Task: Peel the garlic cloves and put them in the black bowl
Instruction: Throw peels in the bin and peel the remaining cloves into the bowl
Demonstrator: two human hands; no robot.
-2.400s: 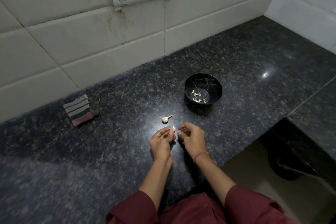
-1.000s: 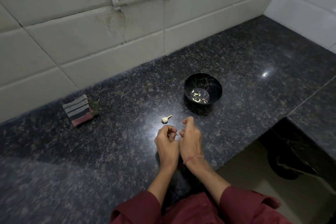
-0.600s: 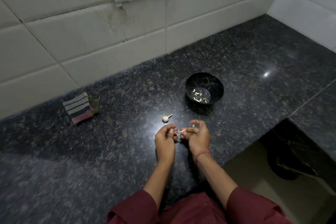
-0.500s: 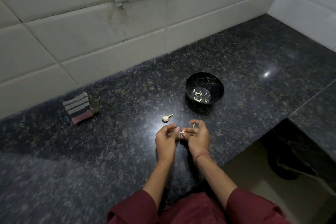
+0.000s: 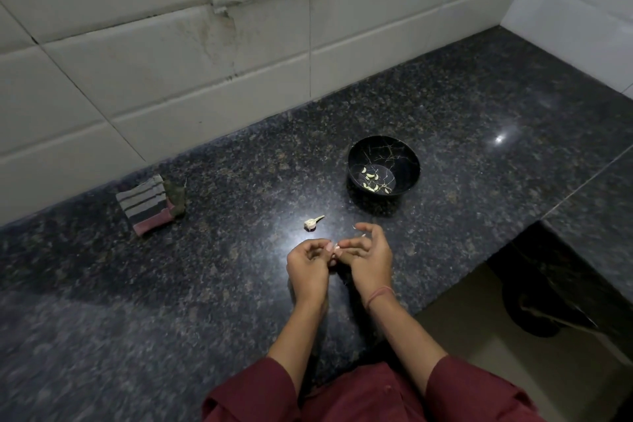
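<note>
Your left hand [image 5: 307, 265] and right hand [image 5: 369, 260] still meet above the bench [image 5: 205, 270], as half a second ago, both pinching one small pale clove [image 5: 336, 249]; peeled cloves [image 5: 371, 179] lie in the bowl [image 5: 407, 163].

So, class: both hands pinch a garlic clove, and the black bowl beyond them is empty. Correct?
No. The head view shows the black bowl holding several peeled cloves, not empty. The left hand and right hand do pinch a garlic clove.
</note>
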